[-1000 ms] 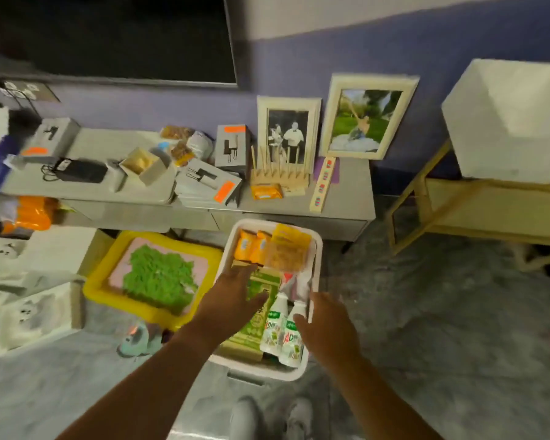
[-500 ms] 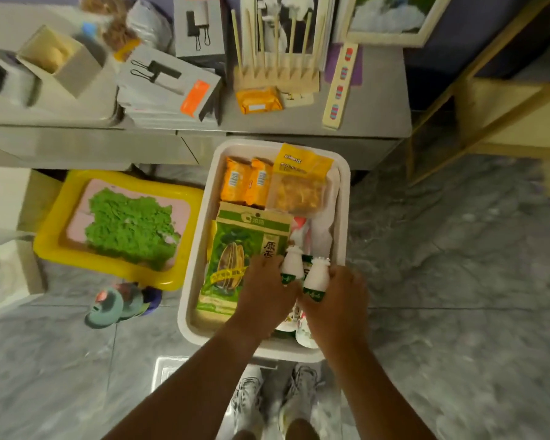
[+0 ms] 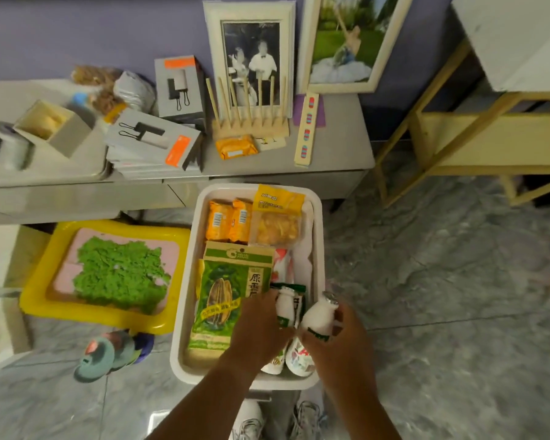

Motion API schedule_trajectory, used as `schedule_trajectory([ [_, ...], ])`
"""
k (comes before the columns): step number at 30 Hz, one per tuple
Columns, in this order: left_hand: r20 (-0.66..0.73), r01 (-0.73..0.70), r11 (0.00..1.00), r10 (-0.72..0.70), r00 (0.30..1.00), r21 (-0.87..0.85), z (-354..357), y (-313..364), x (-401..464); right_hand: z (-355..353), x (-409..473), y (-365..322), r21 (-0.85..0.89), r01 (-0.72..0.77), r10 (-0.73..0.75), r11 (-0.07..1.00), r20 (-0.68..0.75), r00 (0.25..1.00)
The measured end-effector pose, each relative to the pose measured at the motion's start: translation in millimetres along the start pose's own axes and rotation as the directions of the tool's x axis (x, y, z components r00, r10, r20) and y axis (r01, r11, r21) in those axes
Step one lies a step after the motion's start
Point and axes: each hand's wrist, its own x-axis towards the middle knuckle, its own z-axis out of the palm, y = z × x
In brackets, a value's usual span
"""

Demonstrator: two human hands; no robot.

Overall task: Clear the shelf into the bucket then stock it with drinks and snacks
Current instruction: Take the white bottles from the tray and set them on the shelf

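A white bin (image 3: pixel 317 236) on the floor holds snacks: two orange packets (image 3: pixel 230 221), a yellow chip bag (image 3: pixel 277 219) and a green sunflower-seed bag (image 3: pixel 226 290). My left hand (image 3: pixel 261 328) grips one small white drink bottle (image 3: pixel 285 306) above the bin's near end. My right hand (image 3: pixel 340 338) grips a second white drink bottle (image 3: pixel 319 319), lifted and tilted right. Two more bottles (image 3: pixel 294 360) lie under my hands in the bin. The grey shelf (image 3: pixel 337 144) stands just beyond, with an orange snack packet (image 3: pixel 236 147) on it.
On the shelf: grey boxes (image 3: pixel 154 144), a wooden rack (image 3: pixel 251 122), two picture frames (image 3: pixel 251 55), an open box (image 3: pixel 53 127). A yellow tray with green material (image 3: pixel 108 274) lies left of the bin. A toy (image 3: pixel 108 354) sits on the floor. Wooden frame (image 3: pixel 458 128) at right.
The camera came closer to the bin. Both hands closed on bottles and raised them; the right-hand bottle has moved up and to the right, apart from the left one.
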Motion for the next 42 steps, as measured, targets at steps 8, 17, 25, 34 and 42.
schedule_trajectory([
  [8,-0.135,-0.099,0.993,0.108,0.985,0.067,-22.8,31.8,-28.8,-69.4,-10.8,-12.1,0.035,0.072,-0.071,0.997,-0.036,0.997],
  [17,-0.211,-0.528,0.848,0.522,0.827,0.028,-63.7,282.7,-54.5,-285.8,12.3,-111.8,0.045,0.330,-0.303,0.943,-0.296,0.906],
  [25,-0.171,-0.759,0.651,0.748,0.641,-0.002,-63.0,524.6,-97.0,-508.1,31.2,-187.7,-0.087,0.480,-0.468,0.873,-0.426,0.774],
  [34,-0.094,-0.815,0.579,0.811,0.577,-0.009,-23.1,709.2,-17.7,-651.4,135.2,-211.5,-0.158,0.460,-0.478,0.874,-0.450,0.755],
  [42,0.075,-0.828,0.559,0.825,0.561,0.045,39.4,818.3,104.6,-721.8,277.8,-197.9,-0.111,0.282,-0.303,0.953,-0.397,0.867],
])
